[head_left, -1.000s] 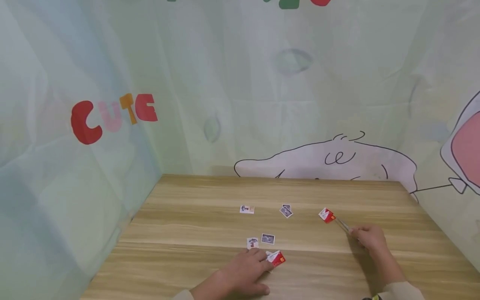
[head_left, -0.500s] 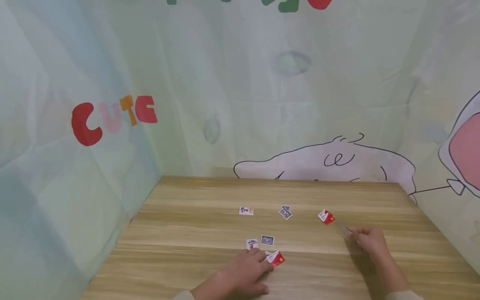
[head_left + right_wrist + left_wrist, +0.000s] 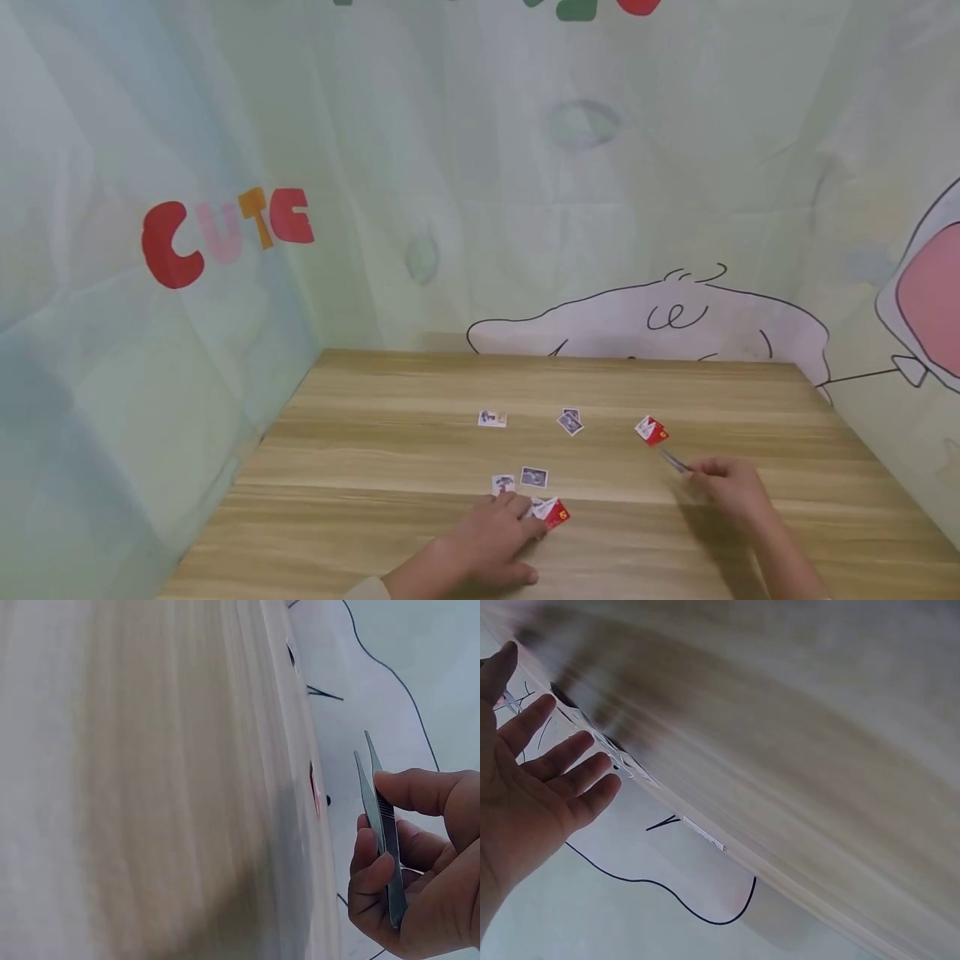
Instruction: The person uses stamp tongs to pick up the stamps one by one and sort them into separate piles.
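Note:
In the head view my right hand [image 3: 727,487] pinches a pair of metal tweezers [image 3: 672,460] between thumb and fingers. Their tips are apart with nothing between them in the right wrist view, and lie just short of the overlapping red-and-white cards [image 3: 651,431] at the back right. My left hand [image 3: 491,537] lies low over the near cards, fingers loosely extended. By its fingertips are a red-and-white card [image 3: 557,513], partly covered, and a card with a coloured picture [image 3: 503,483]. Just beyond sits a grey-picture card [image 3: 534,477].
Farther back on the wooden table [image 3: 360,467] lie a coloured picture card [image 3: 492,418] and two overlapping grey-picture cards [image 3: 571,422]. Printed cloth walls [image 3: 525,208] enclose the table's back and left side.
My right hand and the tweezers have drawn slightly left and toward me, so the tips sit below the red-and-white cards. The left hand and the cards stay in place.

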Demonstrator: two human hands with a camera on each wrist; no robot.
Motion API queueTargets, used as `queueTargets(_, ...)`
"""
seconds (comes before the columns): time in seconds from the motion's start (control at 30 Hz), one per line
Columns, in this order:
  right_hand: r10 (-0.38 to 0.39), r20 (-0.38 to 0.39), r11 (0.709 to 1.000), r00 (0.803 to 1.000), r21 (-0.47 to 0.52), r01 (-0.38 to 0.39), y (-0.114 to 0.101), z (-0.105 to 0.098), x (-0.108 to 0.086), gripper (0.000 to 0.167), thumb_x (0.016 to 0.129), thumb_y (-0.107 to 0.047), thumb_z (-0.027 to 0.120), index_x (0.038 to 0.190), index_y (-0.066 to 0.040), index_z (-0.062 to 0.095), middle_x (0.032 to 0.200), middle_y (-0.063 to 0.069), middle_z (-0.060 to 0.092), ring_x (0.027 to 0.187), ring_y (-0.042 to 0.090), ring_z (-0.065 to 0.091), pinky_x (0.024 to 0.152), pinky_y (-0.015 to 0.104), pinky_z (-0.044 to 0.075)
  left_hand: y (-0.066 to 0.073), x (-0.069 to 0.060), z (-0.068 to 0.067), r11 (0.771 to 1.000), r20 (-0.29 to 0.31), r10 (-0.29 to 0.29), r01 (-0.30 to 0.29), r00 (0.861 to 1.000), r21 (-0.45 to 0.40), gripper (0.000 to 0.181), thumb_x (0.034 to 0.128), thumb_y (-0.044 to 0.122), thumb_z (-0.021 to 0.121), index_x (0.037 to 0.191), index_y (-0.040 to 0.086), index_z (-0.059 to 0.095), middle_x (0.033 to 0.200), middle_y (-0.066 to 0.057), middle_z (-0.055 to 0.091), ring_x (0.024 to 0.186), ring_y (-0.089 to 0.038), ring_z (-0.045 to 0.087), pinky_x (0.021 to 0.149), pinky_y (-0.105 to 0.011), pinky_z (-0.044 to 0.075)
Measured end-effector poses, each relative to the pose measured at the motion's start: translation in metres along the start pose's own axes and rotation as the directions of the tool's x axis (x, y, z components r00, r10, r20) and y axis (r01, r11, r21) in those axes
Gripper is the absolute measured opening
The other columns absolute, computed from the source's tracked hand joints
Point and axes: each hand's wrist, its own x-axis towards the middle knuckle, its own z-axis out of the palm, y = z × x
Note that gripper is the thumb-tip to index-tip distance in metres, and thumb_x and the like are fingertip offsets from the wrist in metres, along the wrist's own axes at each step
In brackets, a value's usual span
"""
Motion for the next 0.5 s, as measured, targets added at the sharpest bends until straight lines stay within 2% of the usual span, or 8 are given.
queueTargets(0.23,-0.03,0.014,0.999,0.999,-0.029,0.03,-0.004,0.004,-0.005,0.023,0.083,-0.009,0.064,0.095,0.011,0.064,0.075,0.005,0.06,0.067,0.019,0.048,0.058,0.032,0.04,-0.002,0.001,0.001,0.999,-0.027,0.021,-0.02,0.999,0.037,0.054,0.0821,0.053,0.061,0.126,0.02,0.056,0.121,0.002,0.051,0.114,-0.015,0.045,0.093,-0.038,0.041)
queueTargets(0.5,-0.06,0.074,0.996,0.995,-0.059,0.064,-0.007,0.013,-0.011,0.017,0.08,-0.009,0.068,0.091,0.005,0.067,0.082,0.007,0.063,0.072,0.018,0.05,0.063,0.031,0.041,-0.001,-0.001,0.002,0.999,-0.021,-0.008,0.009,1.0,0.043,0.054,0.0806,0.052,0.062,0.124,0.02,0.057,0.122,0.0,0.05,0.114,-0.017,0.045,0.094,-0.039,0.04)
